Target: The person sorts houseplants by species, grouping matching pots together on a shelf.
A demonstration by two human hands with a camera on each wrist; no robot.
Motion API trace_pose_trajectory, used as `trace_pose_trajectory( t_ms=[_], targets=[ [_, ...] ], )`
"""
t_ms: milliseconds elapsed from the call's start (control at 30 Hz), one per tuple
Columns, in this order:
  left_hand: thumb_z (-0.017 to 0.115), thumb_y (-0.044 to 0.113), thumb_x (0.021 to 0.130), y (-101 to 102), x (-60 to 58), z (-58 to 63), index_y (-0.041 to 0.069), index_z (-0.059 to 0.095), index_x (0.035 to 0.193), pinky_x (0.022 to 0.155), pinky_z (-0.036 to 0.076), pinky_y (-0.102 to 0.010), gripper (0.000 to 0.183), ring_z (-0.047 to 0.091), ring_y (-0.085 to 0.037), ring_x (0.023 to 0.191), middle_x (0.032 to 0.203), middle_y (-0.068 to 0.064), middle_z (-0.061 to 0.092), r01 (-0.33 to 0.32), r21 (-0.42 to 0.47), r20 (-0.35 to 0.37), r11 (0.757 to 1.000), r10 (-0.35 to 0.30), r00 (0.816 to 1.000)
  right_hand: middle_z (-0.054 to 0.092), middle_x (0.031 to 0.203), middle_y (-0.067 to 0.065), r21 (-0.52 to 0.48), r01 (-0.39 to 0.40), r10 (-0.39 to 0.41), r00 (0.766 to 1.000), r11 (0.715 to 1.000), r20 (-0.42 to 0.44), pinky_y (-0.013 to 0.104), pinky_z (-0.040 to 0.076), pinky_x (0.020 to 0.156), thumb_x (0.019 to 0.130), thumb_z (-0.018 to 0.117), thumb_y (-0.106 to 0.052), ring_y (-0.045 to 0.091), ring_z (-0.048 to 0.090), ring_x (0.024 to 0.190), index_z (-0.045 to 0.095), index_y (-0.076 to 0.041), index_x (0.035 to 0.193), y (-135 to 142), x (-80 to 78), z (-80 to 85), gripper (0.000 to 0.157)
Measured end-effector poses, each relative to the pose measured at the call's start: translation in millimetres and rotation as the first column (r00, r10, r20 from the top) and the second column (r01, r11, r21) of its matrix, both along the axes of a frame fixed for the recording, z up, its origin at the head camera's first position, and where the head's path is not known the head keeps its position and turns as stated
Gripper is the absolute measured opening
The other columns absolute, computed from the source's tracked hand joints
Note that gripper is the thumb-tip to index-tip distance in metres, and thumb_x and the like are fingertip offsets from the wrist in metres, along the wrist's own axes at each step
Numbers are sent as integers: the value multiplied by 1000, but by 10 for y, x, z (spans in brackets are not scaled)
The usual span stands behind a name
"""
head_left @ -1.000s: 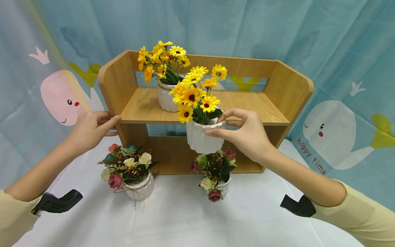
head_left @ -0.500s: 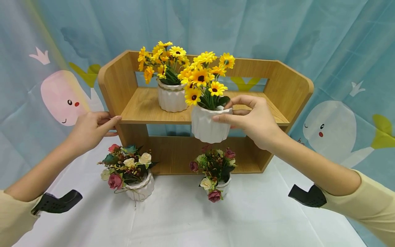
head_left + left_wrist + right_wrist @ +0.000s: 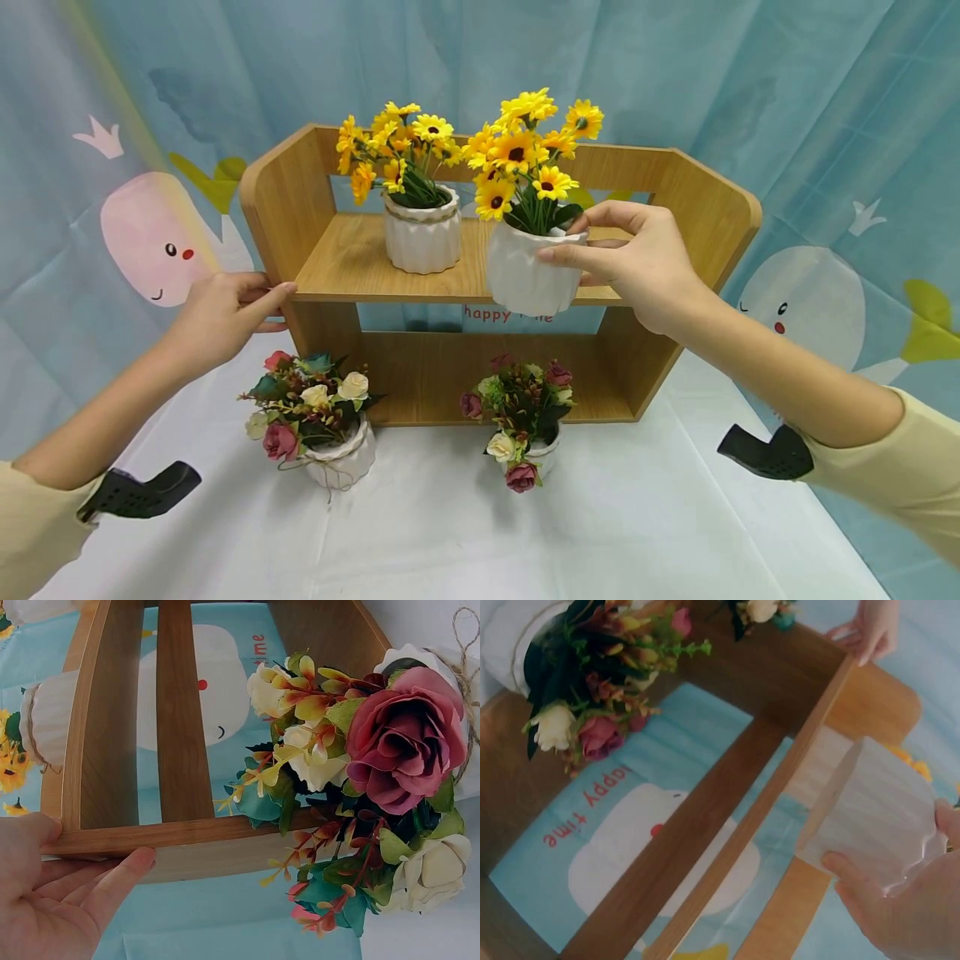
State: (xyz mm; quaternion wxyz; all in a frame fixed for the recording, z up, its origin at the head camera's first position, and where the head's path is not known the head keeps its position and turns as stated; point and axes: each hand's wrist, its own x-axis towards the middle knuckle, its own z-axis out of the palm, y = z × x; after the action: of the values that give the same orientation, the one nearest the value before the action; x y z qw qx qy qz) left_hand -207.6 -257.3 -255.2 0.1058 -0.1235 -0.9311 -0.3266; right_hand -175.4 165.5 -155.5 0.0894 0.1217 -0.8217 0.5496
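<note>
My right hand [image 3: 645,258] pinches the rim of a white ribbed flowerpot [image 3: 532,271] of yellow daisy-like flowers, thumb outside and fingers at the rim. The pot hangs level with the front of the upper board of a wooden shelf [image 3: 480,292]; in the right wrist view the white pot [image 3: 877,817] tilts across the picture. With thumb and fingers on either side of the shelf's left side panel [image 3: 105,838], my left hand [image 3: 225,321] grips its front edge. Another white pot [image 3: 422,237] of yellow flowers, tied with twine, stands on the upper board, left of the held one.
Two white pots of mixed roses stand on the white cloth before the shelf: one at left [image 3: 341,458], one right of centre [image 3: 543,454]. The lower board [image 3: 427,375] lies behind them. A blue curtain [image 3: 495,67] with whale prints hangs at the back.
My right hand has lifted the held flowerpot up and to the right, from below the upper board's front edge to about its level. The left hand has stayed on the side panel.
</note>
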Motion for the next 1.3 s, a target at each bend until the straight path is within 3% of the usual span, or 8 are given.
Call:
trace_pose_trajectory(
  t_ms=[167,367,500,800,1300],
  targets=[
    [53,27,113,-6,8,-4,-22,61,127,64,56,-11,52,77,-47,92,116,-42,68,2,4,4,1000,-2,1000,61,121,0,7,28,-28,999,1000,-33,28,65,74,88,89,-17,5,76,84,72,-10,96,51,-80,45,20],
    [53,28,113,-15,18,3,-21,62,127,67,62,-23,52,78,-45,90,115,-41,69,1,-6,7,1000,-1,1000,61,114,0,-2,74,-74,995,997,-67,31,66,71,86,90,-18,13,59,111,74,-13,91,123,-172,88,17],
    [53,27,113,-15,17,7,-22,62,126,66,60,-18,51,78,-45,89,115,-41,69,2,-11,3,1000,-2,1000,62,112,-1,-26,92,-93,994,995,-59,31,66,71,85,91,-17,15,51,121,74,-13,89,162,-235,105,17],
    [53,27,113,-3,11,18,-21,61,128,64,56,-12,51,77,-47,94,116,-41,69,-8,-26,0,1000,8,1000,59,114,-4,9,143,-142,988,990,-59,30,65,68,85,91,-22,13,52,108,74,-17,90,250,-368,126,19],
    [53,28,113,-1,7,8,-20,62,127,64,52,-8,51,77,-47,95,116,-40,69,-8,-23,-7,1000,7,1000,57,114,-6,2,182,-181,982,983,-45,27,64,65,86,91,-23,12,54,105,72,-15,93,360,-542,97,22]
  ],
)
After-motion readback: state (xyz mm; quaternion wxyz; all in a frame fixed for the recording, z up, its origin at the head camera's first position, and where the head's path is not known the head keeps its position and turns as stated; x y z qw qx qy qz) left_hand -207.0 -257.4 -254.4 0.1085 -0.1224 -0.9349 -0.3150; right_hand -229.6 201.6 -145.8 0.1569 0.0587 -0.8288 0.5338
